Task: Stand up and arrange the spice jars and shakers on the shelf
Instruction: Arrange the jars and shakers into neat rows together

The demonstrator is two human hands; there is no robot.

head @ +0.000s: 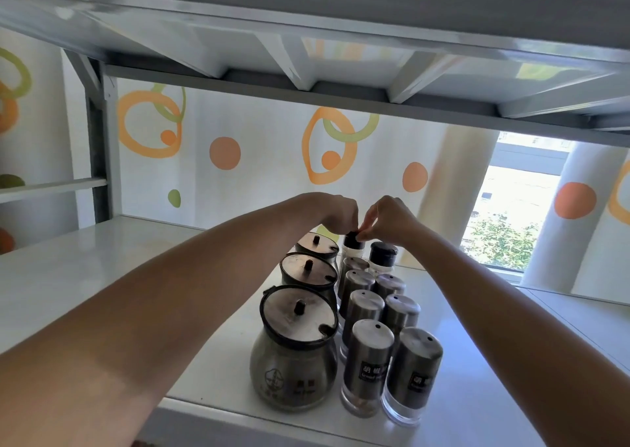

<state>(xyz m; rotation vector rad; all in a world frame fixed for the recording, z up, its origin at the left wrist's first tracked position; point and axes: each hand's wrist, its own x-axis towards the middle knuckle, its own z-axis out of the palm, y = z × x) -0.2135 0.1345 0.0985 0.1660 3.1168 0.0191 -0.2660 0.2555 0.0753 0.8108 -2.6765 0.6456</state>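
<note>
On the white shelf [102, 276] three round steel spice jars stand in a line, the nearest jar [295, 347] with a black-rimmed lid. Beside them, several steel shakers stand upright in two rows; the front pair are the left shaker [366, 368] and the right shaker [412, 375]. At the back stand two black-capped bottles. My left hand [335, 213] and my right hand [387, 216] meet over the left bottle [353, 243], and the fingers of both pinch its black cap. The right bottle [383, 257] stands free.
The upper shelf's underside [306, 37] hangs low over the hands. A grey upright post [99, 146] bounds the left rear corner. Behind hangs a patterned curtain [259, 153], with a window [511, 214] at the right. Bare shelf surface lies left and right of the jars.
</note>
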